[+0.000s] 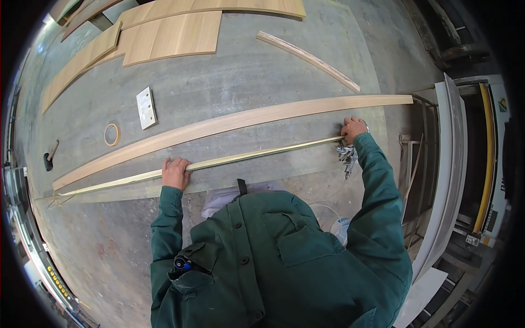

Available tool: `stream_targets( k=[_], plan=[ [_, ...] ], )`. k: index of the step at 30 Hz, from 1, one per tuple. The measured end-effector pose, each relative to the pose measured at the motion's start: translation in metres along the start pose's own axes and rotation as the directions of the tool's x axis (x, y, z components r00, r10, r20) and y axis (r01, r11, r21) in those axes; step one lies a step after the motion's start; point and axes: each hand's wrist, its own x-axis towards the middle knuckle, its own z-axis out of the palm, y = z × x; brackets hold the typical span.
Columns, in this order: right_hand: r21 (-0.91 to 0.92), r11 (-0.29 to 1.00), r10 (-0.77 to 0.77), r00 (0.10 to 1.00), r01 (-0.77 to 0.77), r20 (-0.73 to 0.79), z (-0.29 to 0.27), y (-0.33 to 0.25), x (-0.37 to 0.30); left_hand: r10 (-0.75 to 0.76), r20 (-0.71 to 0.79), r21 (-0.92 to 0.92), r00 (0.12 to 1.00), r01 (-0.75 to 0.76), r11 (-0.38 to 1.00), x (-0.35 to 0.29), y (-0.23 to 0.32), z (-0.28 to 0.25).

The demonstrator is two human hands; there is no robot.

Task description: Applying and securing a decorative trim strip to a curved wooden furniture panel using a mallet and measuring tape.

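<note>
A long, narrow pale-yellow strip (262, 151) runs along the near side of the grey table, slanting up to the right. My left hand (175, 173) is closed over it left of the middle, fingers on its far side. At its right end my right hand (355, 128) is closed with the fingers curled down around it; the fingertips are partly hidden. Just below the right hand lies a silver metal tool (346, 155) shaped like a spray gun. Beyond the strip, a long light-wood board (235, 123) lies roughly parallel to it, apart from both hands.
Wood panels (169, 38) overlap at the far left. A narrow wooden batten (309, 60) lies at the far right. Toward the left are a white rectangular plate (146, 108), a tape roll (112, 134) and a black-headed mallet (49, 160). A metal rack (421, 117) stands right of the table.
</note>
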Motion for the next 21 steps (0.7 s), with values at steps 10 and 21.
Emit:
stream_targets(
  k=[10, 21],
  plan=[
    [0.139, 0.990, 0.009, 0.999, -0.016, 0.048, 0.007, 0.016, 0.017, 0.013, -0.033, 0.060, 0.999, -0.011, 0.998, -0.001, 0.001, 0.005],
    [0.432, 0.895, -0.026, 0.982, 0.107, -0.189, 0.022, -0.003, -0.011, 0.021, -0.045, 0.072, 0.999, -0.018, 0.997, -0.003, 0.004, 0.004]
  ],
)
